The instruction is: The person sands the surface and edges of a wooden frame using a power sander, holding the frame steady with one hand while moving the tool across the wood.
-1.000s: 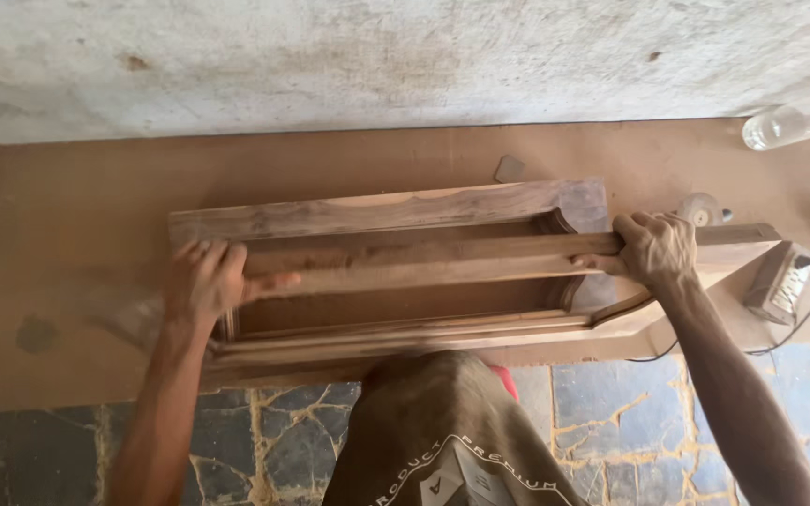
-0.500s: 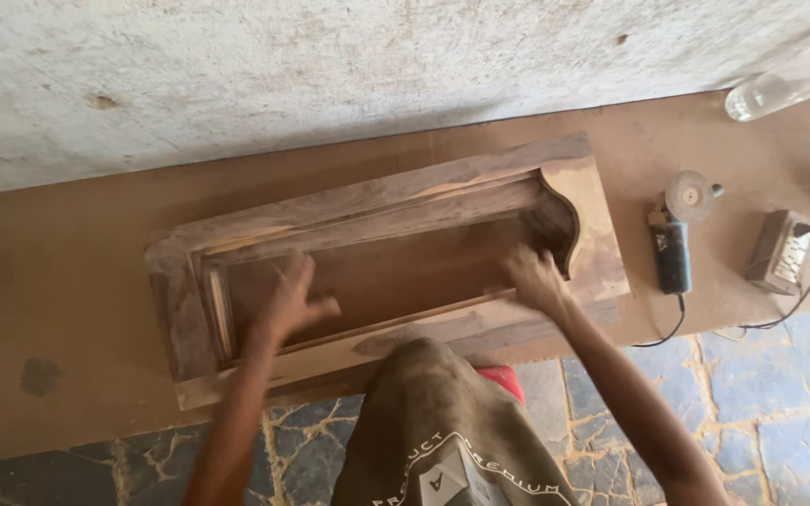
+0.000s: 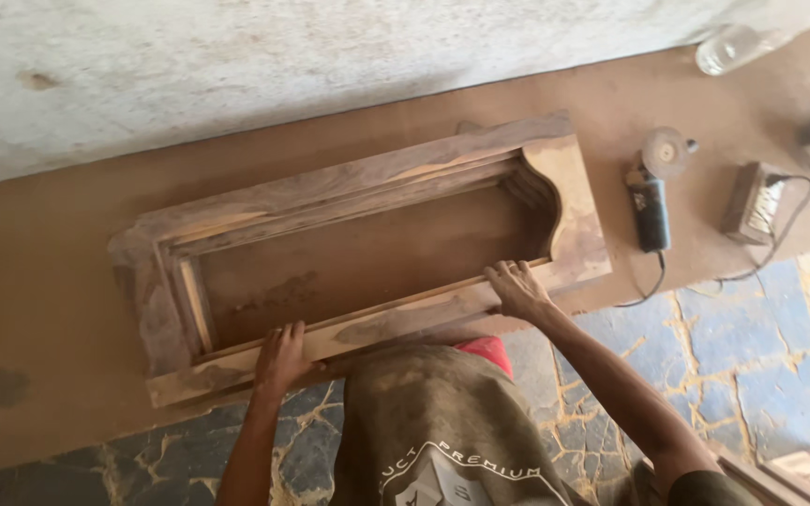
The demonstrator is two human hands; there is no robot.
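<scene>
We see a frame (image 3: 367,234) of brown wood, rough and dull. Our table (image 3: 58,262) is smooth brown board, dusty. The wall (image 3: 236,56) looks rough and grey. The bottle (image 3: 728,47) is clear plastic.

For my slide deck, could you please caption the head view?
Both hands, left and right, grip the near rail of a wooden frame lying flat on a workbench beside a grinder.

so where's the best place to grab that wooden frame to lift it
Probably by the near long rail, from the bench edge. The wooden frame lies flat on the brown board, with that rail over the edge where fingers can curl under. The left hand and right hand rest there, well apart.
</scene>
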